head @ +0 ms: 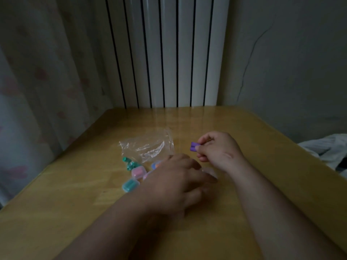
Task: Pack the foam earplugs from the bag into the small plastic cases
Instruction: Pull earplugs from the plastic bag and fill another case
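On the counter, landmark = the clear bag, lying flat and crumpled, looks emptied. Count: 1 bag.

Earplugs:
- 2 purple earplugs, side by side, held in the air just right of the bag. The right hand has them pinched in its fingers, the other fingers curled in.
- Loose teal earplugs at the bag's near-left corner. Small cluster, roughly 3, too dim to count exactly.

Cases, all just on the near side of the bag:
- pink case, lid down, pink inside
- teal case, lid down, teal inside, touching the pink one
- orange-filled case, half behind the left hand
- lilac case, mostly hidden, contents unclear
- pale case, near-right of the bag at the left fingertips, blurred

That makes 5 cases, the last two uncertain.

The left hand is knuckles up, near-right of the bag, its fingers reaching at the pale case. Motion blur, so I cannot tell whether it grips or only touches.

Edges: the counter's far edge, beyond the bag, meets the radiator. The edge left of the bag runs along the curtain. The edge right of the bag runs diagonally, with white cloth past it.

Room: bare wood from the bag to the far edge, a wide bare strip right of the bag past the right hand, and bare wood on the near side under both forearms.
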{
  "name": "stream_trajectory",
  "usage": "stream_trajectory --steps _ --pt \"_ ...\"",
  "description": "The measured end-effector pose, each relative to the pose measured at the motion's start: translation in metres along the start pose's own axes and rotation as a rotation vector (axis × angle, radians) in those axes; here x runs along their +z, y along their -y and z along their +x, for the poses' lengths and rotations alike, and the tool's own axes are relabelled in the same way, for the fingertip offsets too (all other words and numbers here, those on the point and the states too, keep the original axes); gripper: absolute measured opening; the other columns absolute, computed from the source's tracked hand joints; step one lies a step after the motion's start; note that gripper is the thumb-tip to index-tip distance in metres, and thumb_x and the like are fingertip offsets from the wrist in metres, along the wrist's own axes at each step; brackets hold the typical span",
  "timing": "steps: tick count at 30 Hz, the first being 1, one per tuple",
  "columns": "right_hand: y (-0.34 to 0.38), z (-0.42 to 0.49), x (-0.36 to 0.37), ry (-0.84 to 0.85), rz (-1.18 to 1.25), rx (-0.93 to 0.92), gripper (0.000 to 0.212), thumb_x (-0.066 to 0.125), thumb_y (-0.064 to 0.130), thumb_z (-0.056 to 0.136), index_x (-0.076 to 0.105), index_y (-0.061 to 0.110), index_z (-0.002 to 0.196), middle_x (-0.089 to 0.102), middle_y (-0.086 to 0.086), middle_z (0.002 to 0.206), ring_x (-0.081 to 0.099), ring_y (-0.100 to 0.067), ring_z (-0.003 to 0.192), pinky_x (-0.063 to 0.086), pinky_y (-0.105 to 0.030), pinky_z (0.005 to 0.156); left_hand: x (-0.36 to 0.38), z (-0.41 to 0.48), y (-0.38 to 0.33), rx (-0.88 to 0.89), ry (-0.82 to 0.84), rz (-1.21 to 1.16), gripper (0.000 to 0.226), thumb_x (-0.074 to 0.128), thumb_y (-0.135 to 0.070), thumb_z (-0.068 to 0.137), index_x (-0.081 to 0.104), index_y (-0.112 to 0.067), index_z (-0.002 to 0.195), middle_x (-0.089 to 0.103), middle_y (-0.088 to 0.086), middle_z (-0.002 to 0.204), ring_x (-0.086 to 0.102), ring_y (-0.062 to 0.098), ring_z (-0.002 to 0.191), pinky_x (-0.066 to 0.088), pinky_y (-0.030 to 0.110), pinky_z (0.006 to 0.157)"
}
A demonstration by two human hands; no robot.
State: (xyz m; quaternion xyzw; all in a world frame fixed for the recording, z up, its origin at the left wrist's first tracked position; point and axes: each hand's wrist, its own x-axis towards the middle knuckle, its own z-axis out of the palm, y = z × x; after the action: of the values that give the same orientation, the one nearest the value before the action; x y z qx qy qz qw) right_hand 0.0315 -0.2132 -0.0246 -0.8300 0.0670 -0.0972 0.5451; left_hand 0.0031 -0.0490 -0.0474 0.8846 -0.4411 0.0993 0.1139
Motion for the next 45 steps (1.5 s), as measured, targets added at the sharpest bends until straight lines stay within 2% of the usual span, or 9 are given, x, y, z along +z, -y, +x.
stream_trajectory --steps 6,11,21,24,27,32,37,41,45 --pt "0.003 -0.003 0.009 -0.023 0.084 -0.018 0.008 0.065 0.001 0.087 0.062 0.008 0.084 0.07 -0.012 0.078 0.067 -0.018 0.063 0.058 -0.026 0.061 0.001 -0.01 0.027 -0.183 -0.156 -0.203 0.024 0.074 -0.024 0.08 0.074 -0.032 0.102 0.052 -0.016 0.103 0.053 0.002 0.095 0.049 0.026 0.082" --pt "-0.001 -0.004 0.018 -0.019 0.097 -0.021 0.006 0.065 -0.002 0.086 0.061 0.003 0.087 0.067 -0.011 0.071 0.063 -0.015 0.057 0.053 -0.019 0.051 0.003 -0.012 0.032 -0.234 -0.231 -0.201 0.032 0.06 -0.046 0.078 0.075 -0.027 0.1 0.065 -0.007 0.101 0.059 0.011 0.096 0.05 0.034 0.085" --pt "-0.002 -0.002 0.017 -0.034 0.093 -0.014 0.013 0.066 -0.001 0.085 0.06 0.009 0.079 0.068 -0.009 0.071 0.064 -0.013 0.057 0.054 -0.022 0.055 0.006 0.003 0.006 0.03 0.09 0.0 0.034 0.046 -0.044 0.098 0.06 -0.041 0.128 0.061 -0.009 0.132 0.047 0.011 0.125 0.027 0.034 0.108" --pt "-0.001 -0.004 0.016 -0.034 0.086 -0.012 0.01 0.064 -0.001 0.086 0.062 0.008 0.081 0.068 -0.01 0.076 0.065 -0.013 0.06 0.055 -0.022 0.056 0.01 0.006 0.009 0.033 0.112 -0.003 0.028 0.061 -0.034 0.088 0.066 -0.038 0.115 0.071 -0.015 0.106 0.058 0.007 0.104 0.04 0.036 0.099" --pt "-0.001 -0.004 0.017 -0.032 0.088 -0.015 0.011 0.065 -0.001 0.085 0.061 0.008 0.081 0.068 -0.01 0.076 0.065 -0.013 0.06 0.054 -0.021 0.053 0.011 0.003 0.009 -0.04 0.025 0.022 0.028 0.068 -0.033 0.082 0.062 -0.036 0.109 0.066 -0.013 0.096 0.053 0.008 0.098 0.037 0.032 0.095" --pt "-0.001 -0.004 0.018 -0.045 0.113 -0.023 0.012 0.065 -0.002 0.084 0.06 0.009 0.082 0.068 -0.006 0.07 0.067 -0.017 0.06 0.055 -0.026 0.055 -0.004 -0.007 0.012 -0.209 -0.219 -0.205 0.048 0.079 -0.039 0.076 0.058 -0.04 0.119 0.059 -0.018 0.104 0.05 0.0 0.095 0.041 0.021 0.082" --pt "-0.001 -0.01 0.027 -0.03 0.107 -0.077 0.018 0.065 -0.005 0.081 0.057 0.01 0.075 0.07 -0.011 0.072 0.069 -0.02 0.062 0.058 -0.034 0.061 -0.01 -0.02 0.034 -0.403 -0.327 -0.48 0.043 0.083 -0.022 0.075 0.06 -0.049 0.1 0.049 -0.014 0.104 0.053 -0.002 0.089 0.041 0.005 0.071" --pt "0.002 -0.018 0.034 0.034 0.077 -0.137 0.019 0.058 -0.007 0.087 0.057 0.011 0.08 0.066 -0.013 0.074 0.064 -0.014 0.056 0.054 -0.026 0.051 -0.013 -0.026 0.044 -0.483 -0.386 -0.705 0.042 0.078 -0.011 0.081 0.06 -0.048 0.091 0.055 -0.001 0.103 0.06 0.002 0.07 0.051 0.02 0.063" --pt "0.007 -0.024 0.034 0.119 0.055 -0.157 0.027 0.057 -0.004 0.088 0.068 0.016 0.074 0.069 -0.007 0.071 0.065 -0.015 0.058 0.056 -0.026 0.06 -0.015 -0.026 0.045 -0.456 -0.44 -0.825 0.049 0.069 -0.005 0.088 0.059 -0.049 0.107 0.057 -0.002 0.117 0.068 0.012 0.091 0.059 0.028 0.078"
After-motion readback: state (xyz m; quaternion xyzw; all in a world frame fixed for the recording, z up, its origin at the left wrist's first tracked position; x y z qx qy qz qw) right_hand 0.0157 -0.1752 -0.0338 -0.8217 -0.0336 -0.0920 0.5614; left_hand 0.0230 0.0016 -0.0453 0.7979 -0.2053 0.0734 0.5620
